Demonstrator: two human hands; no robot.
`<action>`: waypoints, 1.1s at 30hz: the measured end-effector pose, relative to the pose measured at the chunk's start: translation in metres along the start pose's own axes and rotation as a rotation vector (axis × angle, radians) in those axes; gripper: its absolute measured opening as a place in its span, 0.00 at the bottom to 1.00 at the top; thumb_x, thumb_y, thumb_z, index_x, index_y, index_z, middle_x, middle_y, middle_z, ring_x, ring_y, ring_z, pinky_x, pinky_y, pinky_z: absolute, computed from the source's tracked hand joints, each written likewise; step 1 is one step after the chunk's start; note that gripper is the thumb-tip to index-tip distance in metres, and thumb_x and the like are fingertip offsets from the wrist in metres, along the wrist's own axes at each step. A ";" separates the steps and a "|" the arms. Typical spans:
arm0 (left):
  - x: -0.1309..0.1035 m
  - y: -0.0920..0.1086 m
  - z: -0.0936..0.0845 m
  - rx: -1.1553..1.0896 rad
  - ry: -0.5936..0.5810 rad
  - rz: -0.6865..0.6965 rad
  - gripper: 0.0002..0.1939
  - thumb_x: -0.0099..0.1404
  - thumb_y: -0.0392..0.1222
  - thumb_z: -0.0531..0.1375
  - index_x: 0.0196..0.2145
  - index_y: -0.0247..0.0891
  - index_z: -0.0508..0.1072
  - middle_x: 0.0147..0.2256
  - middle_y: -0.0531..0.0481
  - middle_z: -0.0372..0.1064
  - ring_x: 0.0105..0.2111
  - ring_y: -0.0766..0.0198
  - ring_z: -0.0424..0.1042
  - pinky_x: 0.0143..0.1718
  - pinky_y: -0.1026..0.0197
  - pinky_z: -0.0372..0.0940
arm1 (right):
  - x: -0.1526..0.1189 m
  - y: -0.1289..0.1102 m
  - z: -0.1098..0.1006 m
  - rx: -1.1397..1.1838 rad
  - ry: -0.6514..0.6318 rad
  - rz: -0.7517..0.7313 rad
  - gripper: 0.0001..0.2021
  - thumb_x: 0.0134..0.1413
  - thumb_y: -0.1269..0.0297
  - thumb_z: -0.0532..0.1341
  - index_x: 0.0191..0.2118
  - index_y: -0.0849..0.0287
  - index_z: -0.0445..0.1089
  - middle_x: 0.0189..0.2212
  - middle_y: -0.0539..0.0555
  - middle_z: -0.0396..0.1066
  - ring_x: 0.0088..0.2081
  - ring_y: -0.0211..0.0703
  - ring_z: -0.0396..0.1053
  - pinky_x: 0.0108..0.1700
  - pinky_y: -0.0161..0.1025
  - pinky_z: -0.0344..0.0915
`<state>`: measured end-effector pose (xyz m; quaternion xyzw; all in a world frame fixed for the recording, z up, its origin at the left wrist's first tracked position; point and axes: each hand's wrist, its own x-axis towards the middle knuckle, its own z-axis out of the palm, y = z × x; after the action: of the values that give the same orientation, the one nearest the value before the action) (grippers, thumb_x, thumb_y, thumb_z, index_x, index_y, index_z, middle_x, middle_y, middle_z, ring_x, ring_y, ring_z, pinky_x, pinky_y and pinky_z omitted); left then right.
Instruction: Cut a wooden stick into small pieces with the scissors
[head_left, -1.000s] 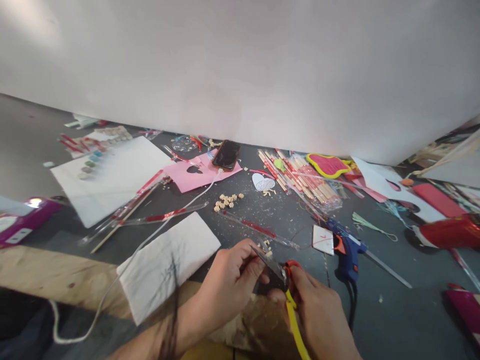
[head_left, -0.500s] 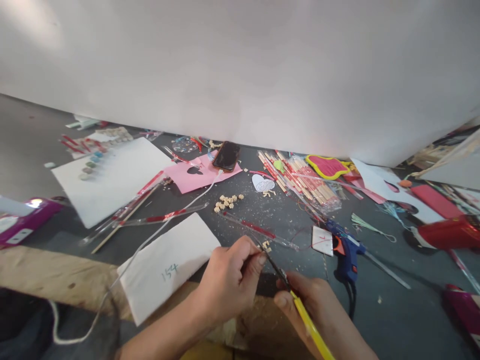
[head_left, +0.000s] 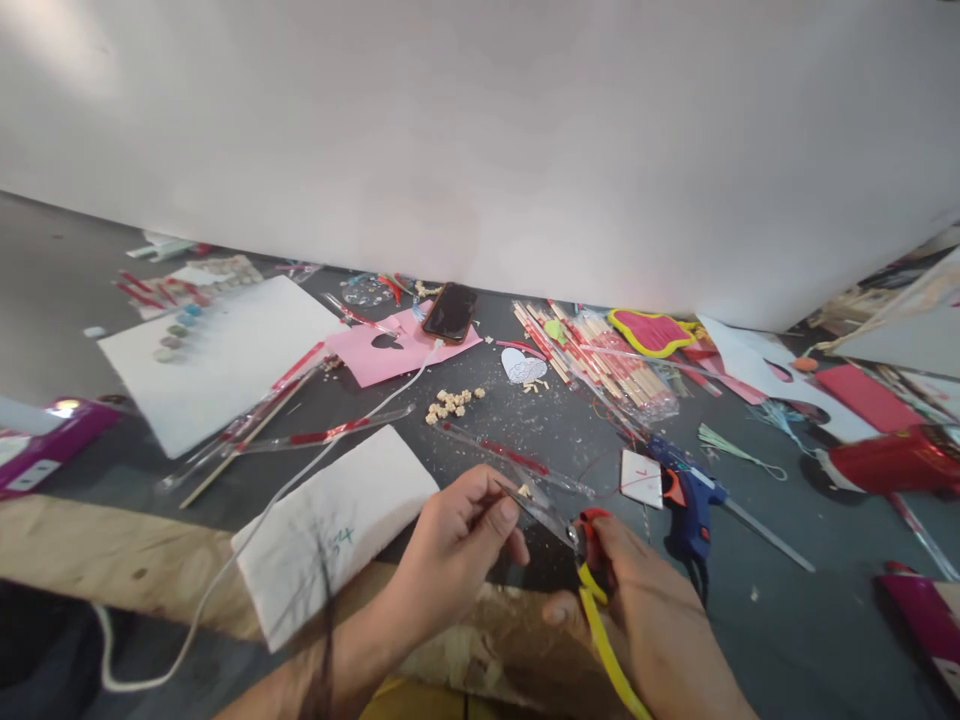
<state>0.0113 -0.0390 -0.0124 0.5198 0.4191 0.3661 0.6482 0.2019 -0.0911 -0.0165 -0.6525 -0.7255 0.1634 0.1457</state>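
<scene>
My right hand (head_left: 645, 600), at the lower right of centre, is wrapped round the yellow and red handles of a pair of scissors (head_left: 576, 540). The metal blades point up and left toward the fingertips of my left hand (head_left: 457, 550). Thumb and forefinger of that hand are pinched together by the blade tips; what they hold is too small to make out. A small pale wooden bit (head_left: 524, 491) shows beside the blades. Beyond the hands lies a cluster of small pale wooden pieces (head_left: 454, 403).
A blue glue gun (head_left: 690, 500) lies right of my hands, near a white square tag (head_left: 641, 479). White folded paper (head_left: 337, 530) and a white cable are at left. Farther back are a phone (head_left: 450, 311), pink paper (head_left: 367, 352) and wrapped sticks (head_left: 622, 370).
The scissors have turned so that their blades and red handle part show more. My left fingers have shifted slightly left. Dark hair-like strands now cross the white paper and left forearm.
</scene>
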 end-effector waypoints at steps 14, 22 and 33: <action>0.004 0.005 0.004 -0.267 -0.024 -0.170 0.20 0.54 0.57 0.58 0.31 0.36 0.61 0.19 0.53 0.67 0.13 0.76 0.47 0.16 0.69 0.42 | -0.003 -0.005 0.010 -0.020 -0.019 0.041 0.17 0.45 0.58 0.57 0.42 0.59 0.62 0.37 0.60 0.70 0.39 0.49 0.70 0.38 0.41 0.66; 0.002 -0.002 0.000 -0.143 -0.040 -0.114 0.12 0.60 0.48 0.56 0.31 0.35 0.64 0.22 0.52 0.68 0.16 0.75 0.54 0.18 0.70 0.48 | -0.006 -0.003 0.014 -0.049 -0.034 0.023 0.20 0.44 0.61 0.58 0.46 0.61 0.60 0.38 0.59 0.70 0.40 0.48 0.69 0.39 0.41 0.66; 0.000 -0.001 -0.001 0.163 -0.004 0.023 0.06 0.63 0.39 0.52 0.31 0.36 0.66 0.25 0.51 0.69 0.27 0.65 0.68 0.30 0.65 0.59 | -0.003 -0.005 0.013 -0.107 -0.031 0.051 0.17 0.46 0.62 0.57 0.44 0.60 0.62 0.38 0.60 0.70 0.41 0.50 0.68 0.39 0.42 0.65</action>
<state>0.0106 -0.0394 -0.0136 0.5765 0.4402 0.3372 0.6002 0.1926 -0.0956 -0.0265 -0.6749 -0.7186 0.1380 0.0953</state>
